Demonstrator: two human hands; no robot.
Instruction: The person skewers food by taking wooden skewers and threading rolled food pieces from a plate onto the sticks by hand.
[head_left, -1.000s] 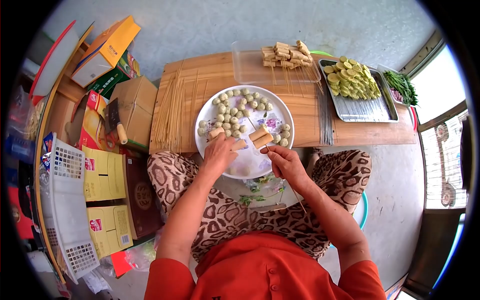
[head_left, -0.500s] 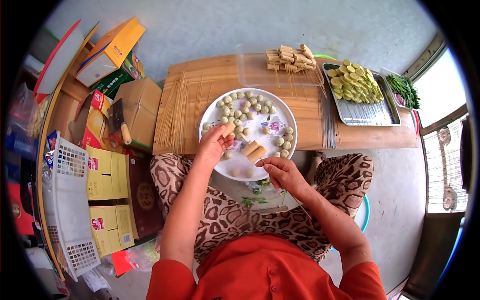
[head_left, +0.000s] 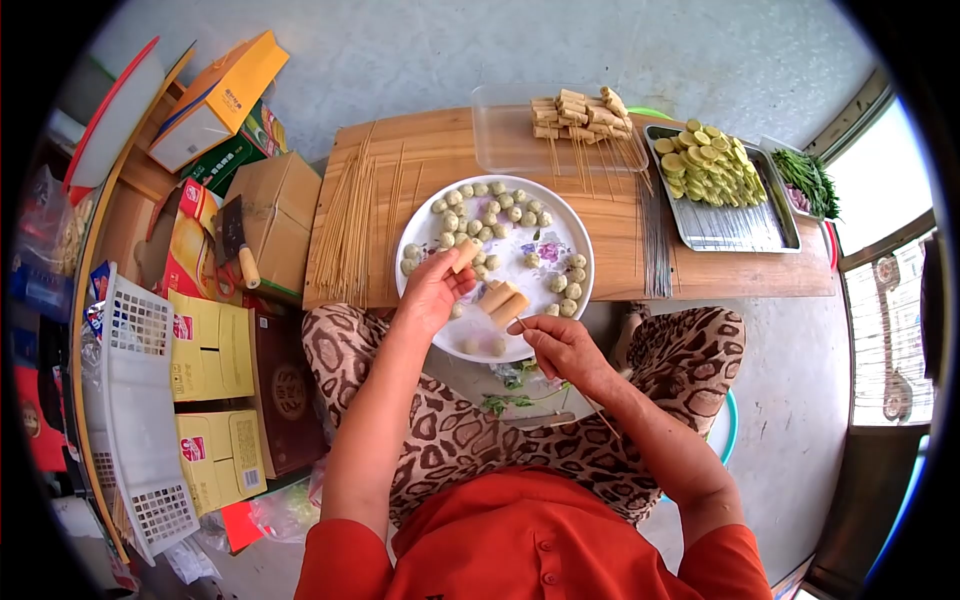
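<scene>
Over the left side of a round white plate [head_left: 520,262], my left hand [head_left: 432,290] pinches a short tan roll [head_left: 465,256]. My right hand [head_left: 560,345] is closed on a thin wooden skewer [head_left: 603,418], which runs back under my forearm. At the skewer's front end, two tan rolls [head_left: 503,303] sit side by side above the plate. Speckled greenish balls [head_left: 497,205] lie on the plate around them, and a few lie near its lower rim.
Loose skewers [head_left: 345,225] cover the left of the wooden table [head_left: 740,280]. Behind the plate stands a clear tray [head_left: 500,150] with skewered rolls [head_left: 580,115]. Farther right are a metal tray [head_left: 740,236] of green slices [head_left: 708,165] and chopped greens [head_left: 805,182]. A cleaver [head_left: 233,230] leans at left.
My left hand has shifted slightly right with its roll. My right hand and the two skewered rolls have moved very slightly left.
</scene>
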